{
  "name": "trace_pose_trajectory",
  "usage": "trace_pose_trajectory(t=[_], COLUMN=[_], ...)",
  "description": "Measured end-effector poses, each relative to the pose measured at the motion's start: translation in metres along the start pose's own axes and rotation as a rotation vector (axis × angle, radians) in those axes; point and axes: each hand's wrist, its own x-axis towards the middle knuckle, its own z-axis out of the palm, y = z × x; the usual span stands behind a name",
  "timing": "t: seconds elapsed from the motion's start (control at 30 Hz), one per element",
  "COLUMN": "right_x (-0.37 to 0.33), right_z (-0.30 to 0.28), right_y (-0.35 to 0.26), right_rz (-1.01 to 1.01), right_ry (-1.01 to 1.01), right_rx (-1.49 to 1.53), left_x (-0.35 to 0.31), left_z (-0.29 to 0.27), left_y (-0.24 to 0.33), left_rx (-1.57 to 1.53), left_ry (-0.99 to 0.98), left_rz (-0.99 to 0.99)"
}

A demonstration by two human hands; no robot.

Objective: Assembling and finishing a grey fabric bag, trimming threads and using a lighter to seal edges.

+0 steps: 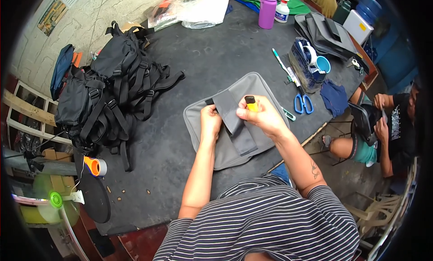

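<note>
A flat grey fabric bag (200, 109) with rounded corners lies on the dark table in front of me. My left hand (210, 123) is closed on the edge of a dark grey flap (228, 108) at the bag's middle, its fingertips partly hidden under the fabric. A small yellow lighter (252, 106) with a black top stands up out of my right hand (266, 115), which is closed around it just above the flap's right side. Whether it is lit, I see no flame. A lower grey panel (241, 144) stretches toward the bag's near edge.
Black backpacks (117, 76) with loose straps are heaped at left, near a tape roll (95, 166). Blue scissors (303, 104), a marker (294, 76) and an organizer (303, 64) lie right. A purple bottle (267, 10) stands at the back. A seated person (388, 125) handles a black bag.
</note>
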Motion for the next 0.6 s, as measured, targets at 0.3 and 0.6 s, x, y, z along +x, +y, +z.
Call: trace_pose_trajectory(t=[0.3,0.6], right_x=[0.017,0.013], right_z=[-0.021,-0.009], right_y=[0.007,0.003], right_rz=[-0.139,-0.170], right_ry=[0.018,-0.018], right_rx=[-0.241,-0.231], left_x=[-0.009,-0.003], left_z=[0.004,0.013], left_y=[0.045,0.032], left_rx=[-0.249,-0.552], left_ry=[-0.268,-0.170], left_rz=[-0.096,-0.038])
